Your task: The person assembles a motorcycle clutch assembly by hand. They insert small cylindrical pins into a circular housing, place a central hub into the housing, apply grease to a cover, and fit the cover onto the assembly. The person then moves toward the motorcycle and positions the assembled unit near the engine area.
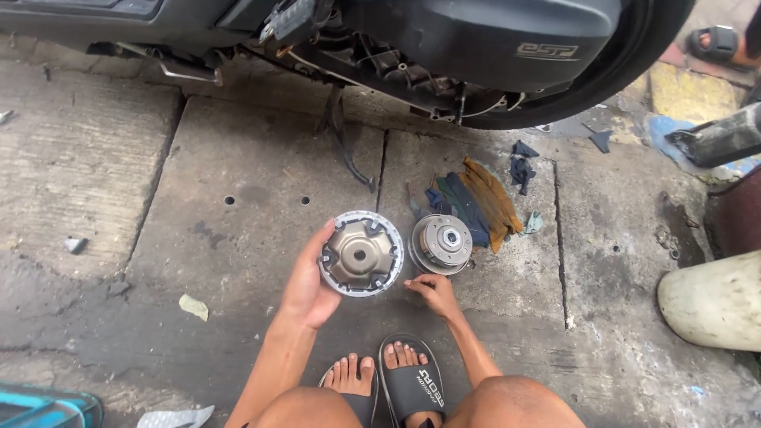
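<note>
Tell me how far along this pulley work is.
Done: two round drive parts are off the scooter and down on the concrete. In hand: the left hand holds the pulley tilted up, open face to the camera; the right hand touches the ground by its rim. Left: the clutch lies untouched beside the rags, and neither part is back on the scooter.

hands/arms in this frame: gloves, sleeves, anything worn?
Both bare. The left hand and right hand have no gloves, and no rings, watch or bands show. Both forearms are uncovered up to the frame edge, with no sleeves in view. Slim arms, short nails as far as can be seen. No marks or tattoos show on either. Lower down, black slide sandals on the feet.
</note>
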